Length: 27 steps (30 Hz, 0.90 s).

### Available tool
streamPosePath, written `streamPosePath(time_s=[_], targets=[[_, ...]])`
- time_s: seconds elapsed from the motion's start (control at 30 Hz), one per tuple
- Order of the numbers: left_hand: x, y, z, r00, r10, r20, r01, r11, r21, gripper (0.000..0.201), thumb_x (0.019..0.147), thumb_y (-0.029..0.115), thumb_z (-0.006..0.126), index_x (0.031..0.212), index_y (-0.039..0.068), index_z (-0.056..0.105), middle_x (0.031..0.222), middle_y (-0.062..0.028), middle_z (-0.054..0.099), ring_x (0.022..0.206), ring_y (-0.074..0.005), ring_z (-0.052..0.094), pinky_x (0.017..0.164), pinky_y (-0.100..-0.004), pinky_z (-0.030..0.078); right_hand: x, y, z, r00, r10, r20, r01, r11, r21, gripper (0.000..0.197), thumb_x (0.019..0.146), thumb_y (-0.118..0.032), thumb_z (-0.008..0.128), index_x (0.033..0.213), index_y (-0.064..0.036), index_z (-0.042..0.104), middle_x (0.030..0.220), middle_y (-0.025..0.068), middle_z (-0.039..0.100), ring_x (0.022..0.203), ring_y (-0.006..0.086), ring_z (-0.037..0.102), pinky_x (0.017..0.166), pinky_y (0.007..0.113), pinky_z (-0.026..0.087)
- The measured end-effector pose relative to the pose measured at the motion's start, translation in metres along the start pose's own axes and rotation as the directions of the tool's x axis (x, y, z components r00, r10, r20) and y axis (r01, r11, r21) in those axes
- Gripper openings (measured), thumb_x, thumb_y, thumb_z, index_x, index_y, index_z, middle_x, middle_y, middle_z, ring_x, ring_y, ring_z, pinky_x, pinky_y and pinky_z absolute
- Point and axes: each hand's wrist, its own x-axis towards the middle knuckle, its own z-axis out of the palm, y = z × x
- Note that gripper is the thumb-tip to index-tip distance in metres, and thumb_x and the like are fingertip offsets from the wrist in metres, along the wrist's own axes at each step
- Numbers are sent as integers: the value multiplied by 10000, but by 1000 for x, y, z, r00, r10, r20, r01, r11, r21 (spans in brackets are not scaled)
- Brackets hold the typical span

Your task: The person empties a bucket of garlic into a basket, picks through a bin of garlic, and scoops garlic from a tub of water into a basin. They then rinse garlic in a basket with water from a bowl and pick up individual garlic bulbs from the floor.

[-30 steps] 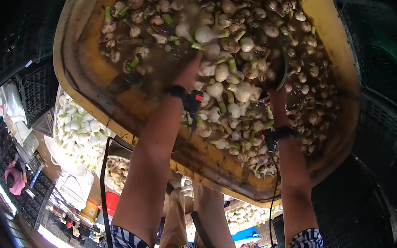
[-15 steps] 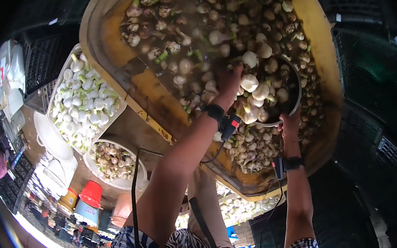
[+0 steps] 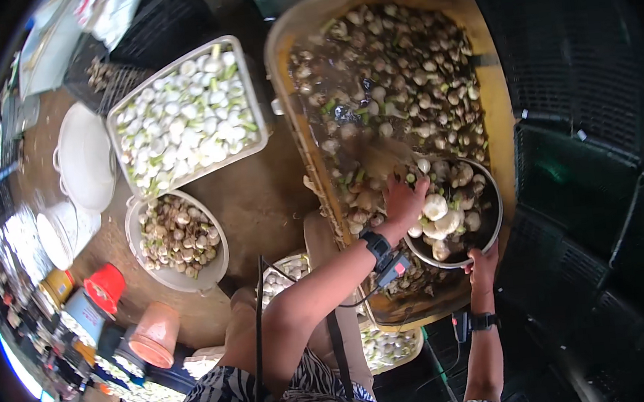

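Note:
My right hand (image 3: 483, 265) is closed on the near rim of a round metal bowl (image 3: 498, 220), which sits low in the tub. Whitish and brown-stained garlic bulbs (image 3: 436, 206) partly fill the bowl. My left hand (image 3: 406, 200) is at the bowl's left rim, fingers apart, close to the bulbs; no bulb shows clearly in its grip. Around both hands spreads a yellow tub (image 3: 493, 102) of muddy water, crowded with dirty garlic bulbs (image 3: 425, 62). Just beyond my left hand the water looks smeared by motion.
Left of the tub stand a rectangular crate (image 3: 263, 122) of white peeled garlic and a round basin (image 3: 222, 259) of brownish bulbs. Farther left are a white lidded basin (image 3: 84, 157), a red bucket (image 3: 105, 287) and a pinkish bucket (image 3: 154, 334). Dark crates (image 3: 587, 170) line the right.
The view has swung, so the tub appears farther right and more of the floor shows. My left hand has drawn back from among the bulbs to the bowl's left rim; the right still holds the bowl.

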Motion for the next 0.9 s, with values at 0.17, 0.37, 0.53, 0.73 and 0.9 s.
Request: streamPosePath(time_s=[0.17, 0.37, 0.53, 0.73, 0.9], targets=[[-75, 26, -90, 986, 120, -112, -130, 988, -87, 455, 837, 371, 415, 1150, 50, 494, 1251, -157, 429, 1198, -393, 250, 1001, -474, 198, -79, -67, 21, 985, -136, 111, 147, 985, -94, 677, 582, 72, 438, 1239, -55, 332, 771, 109, 502, 342, 155, 441, 256, 232, 347], [-179, -14, -235, 869, -80, -488, -104, 935, -339, 553, 781, 383, 525, 1179, 5, 459, 1248, -240, 379, 1180, -339, 334, 999, -380, 250, -209, -118, 124, 886, -323, 334, 416, 871, -261, 733, 587, 84, 438, 1289, -67, 294, 796, 116, 524, 355, 138, 432, 273, 219, 357], [-238, -125, -351, 770, -408, -490, -415, 263, -871, 455, 792, 316, 586, 1105, 20, 437, 891, -27, 529, 778, -108, 500, 609, -223, 437, -269, -75, 254, 612, -464, 641, 788, 426, -444, 776, 632, 8, 517, 1342, -56, 210, 968, 255, 553, 673, 275, 580, 588, 379, 471], [-299, -326, -462, 551, -711, -438, -410, 226, -884, 768, 809, 430, 511, 1372, 89, 117, 1253, -131, 381, 1061, -229, 403, 899, -416, 319, -373, -15, 506, 438, -254, 863, 887, -37, -461, 749, 748, -86, 523, 1342, -9, 74, 893, 288, 566, 820, 409, 575, 695, 459, 464], [-331, -354, -473, 503, -836, -218, -230, 113, -967, 798, 790, 366, 543, 1382, 98, 82, 1263, -119, 378, 1047, -232, 419, 782, -410, 414, -412, 20, 574, 246, -231, 941, 912, -273, -305, 732, 724, -78, 534, 1313, 62, 122, 826, 276, 583, 778, 402, 588, 689, 431, 478]])
